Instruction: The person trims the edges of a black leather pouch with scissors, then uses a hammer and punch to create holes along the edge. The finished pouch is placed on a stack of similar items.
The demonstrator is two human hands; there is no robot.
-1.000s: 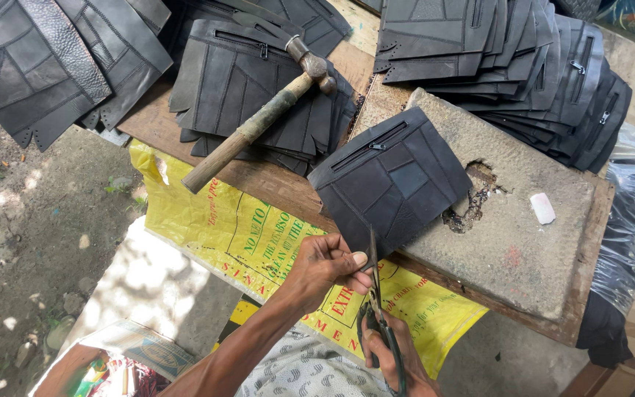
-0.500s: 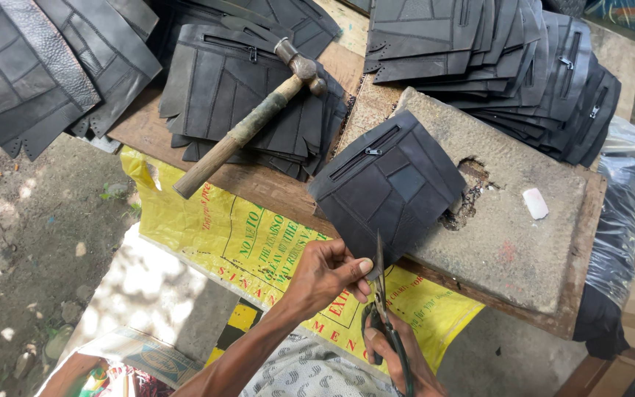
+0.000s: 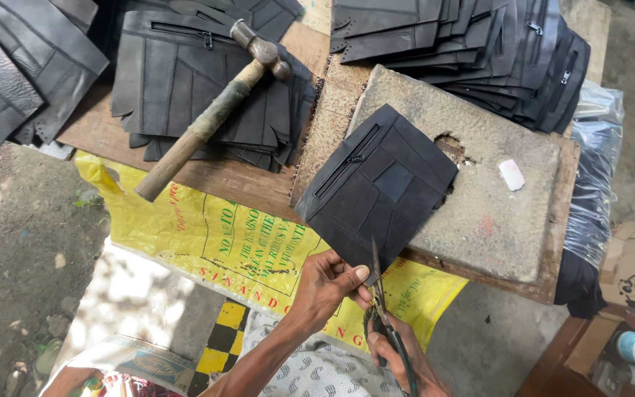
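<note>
Two hands work at the near corner of the black panel (image 3: 380, 187) lying on the stone slab (image 3: 494, 213): left hand (image 3: 328, 283) fingers pinch its edge taut, right hand (image 3: 398, 356) fingers grip scissors (image 3: 380, 294) trimming there.

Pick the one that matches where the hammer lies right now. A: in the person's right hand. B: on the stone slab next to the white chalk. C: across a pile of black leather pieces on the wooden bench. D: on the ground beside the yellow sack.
C: the hammer lies slantwise across the pile of black leather pieces, while the right hand holds scissors at the edge of another piece.
</note>
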